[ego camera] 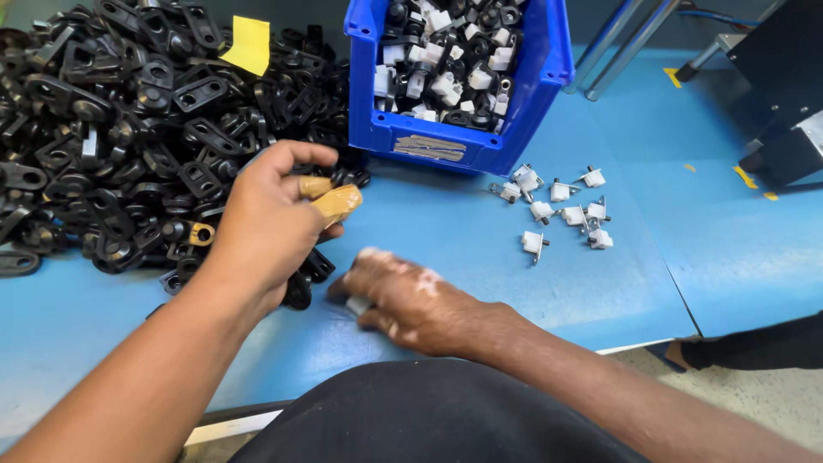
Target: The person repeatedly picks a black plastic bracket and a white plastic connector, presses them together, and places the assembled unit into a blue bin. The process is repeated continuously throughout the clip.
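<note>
Blue covers the whole counter (480,249), a smooth work surface that runs from the left edge to the right, where a seam splits it from a second blue panel.

At the upper left of the frame lies a heap of black plastic links (111,129), flat pieces with holes, far too many to count, with one yellow paper tag (249,43) resting on top. Just below and right of the heap, the left hand (270,223) is curled, its fingertips in tan finger covers pinching a small black link at the heap's edge. A few loose black links sit under that hand.

At lower centre the right hand (403,296) is pressed palm-down on the counter, fingers bent over a small pale part that barely shows; whether it is gripped or only covered, I cannot tell.

Upper centre holds one blue plastic bin (467,137), filled with joined black-and-white pieces, also beyond counting. Right of it, about nine small white clips with metal pins (561,206) lie scattered, close together but mostly apart.

Judging by this layout, the work looks well under way yet far from finished: the bin is nearly full, but the black heap is still huge, and few white clips are laid out.

At the far upper right stands a dark machine housing (784,77).
</note>
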